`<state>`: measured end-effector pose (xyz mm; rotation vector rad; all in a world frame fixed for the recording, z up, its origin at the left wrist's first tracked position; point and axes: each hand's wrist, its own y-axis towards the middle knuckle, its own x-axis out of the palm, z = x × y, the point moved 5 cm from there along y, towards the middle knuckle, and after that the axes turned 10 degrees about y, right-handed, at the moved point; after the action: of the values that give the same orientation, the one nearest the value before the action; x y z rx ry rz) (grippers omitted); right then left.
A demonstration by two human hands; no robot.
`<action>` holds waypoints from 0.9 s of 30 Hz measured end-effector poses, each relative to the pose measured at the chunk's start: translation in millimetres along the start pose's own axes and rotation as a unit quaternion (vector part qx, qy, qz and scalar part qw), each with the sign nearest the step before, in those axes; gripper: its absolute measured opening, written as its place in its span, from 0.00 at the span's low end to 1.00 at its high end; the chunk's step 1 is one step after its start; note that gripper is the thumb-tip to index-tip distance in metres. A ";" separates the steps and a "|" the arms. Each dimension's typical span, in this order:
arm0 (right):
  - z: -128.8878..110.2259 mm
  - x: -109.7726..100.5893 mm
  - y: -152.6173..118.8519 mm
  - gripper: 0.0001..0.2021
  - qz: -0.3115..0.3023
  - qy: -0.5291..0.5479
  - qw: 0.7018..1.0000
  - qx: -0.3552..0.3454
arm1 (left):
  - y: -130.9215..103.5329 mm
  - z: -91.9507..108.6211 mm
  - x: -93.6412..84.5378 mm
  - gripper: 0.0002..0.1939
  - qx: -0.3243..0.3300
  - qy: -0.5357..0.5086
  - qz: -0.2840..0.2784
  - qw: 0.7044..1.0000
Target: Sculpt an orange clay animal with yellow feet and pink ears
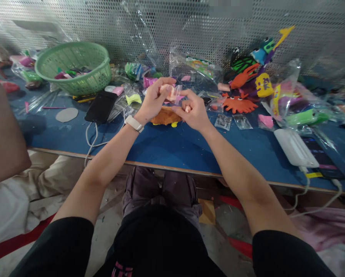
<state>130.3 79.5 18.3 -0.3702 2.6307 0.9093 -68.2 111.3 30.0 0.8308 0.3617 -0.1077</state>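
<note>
My left hand (156,100) is closed on a light pink lump of clay (168,92) in a clear wrapper, held above the table. Close by on the right, my right hand (194,110) has its fingers curled, with a small pale pink piece (187,109) between them; its fingertips reach the wrapper's edge. Directly beneath both hands lies an orange-brown clay shape (165,117) with a yellow bit (174,124) at its lower edge. Part of that shape is hidden by the hands.
A green basket (74,82) stands at the back left, near a black phone (101,107) and a grey disc (67,114). To the right are an orange crab figure (239,104), small clear packets (223,121) and a white power bank (295,148) with cables. Another person's arm is at far left.
</note>
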 end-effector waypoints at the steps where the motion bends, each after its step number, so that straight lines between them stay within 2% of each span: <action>1: -1.8 0.9 -0.5 0.42 0.001 -0.005 1.000 0.000 | -0.2 0.5 -0.1 0.38 0.001 0.005 0.001 1.000; 8: -7.3 2.6 -3.7 0.43 0.037 -0.017 0.999 0.011 | -1.4 -3.8 8.4 0.35 -0.031 -0.069 -0.032 0.997; 12: -7.5 3.1 -4.3 0.42 0.020 -0.003 1.000 0.012 | -0.9 -2.3 11.1 0.34 -0.041 -0.094 -0.040 0.994; 19: 1.3 10.0 -6.5 0.51 -0.004 0.042 0.998 0.040 | -0.9 3.9 13.8 0.34 -0.054 -0.106 -0.059 0.991; 23: 1.9 11.8 -6.0 0.47 -0.018 0.048 0.998 0.043 | -0.5 2.0 10.3 0.36 -0.051 -0.068 -0.037 0.996; 27: -6.9 10.3 -6.3 0.43 -0.027 0.011 0.999 0.040 | 0.9 7.0 3.9 0.37 -0.012 -0.018 0.013 1.000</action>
<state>121.5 69.0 16.0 -0.4303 2.6545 0.7849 -62.4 106.9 33.6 0.8091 0.3171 -0.0938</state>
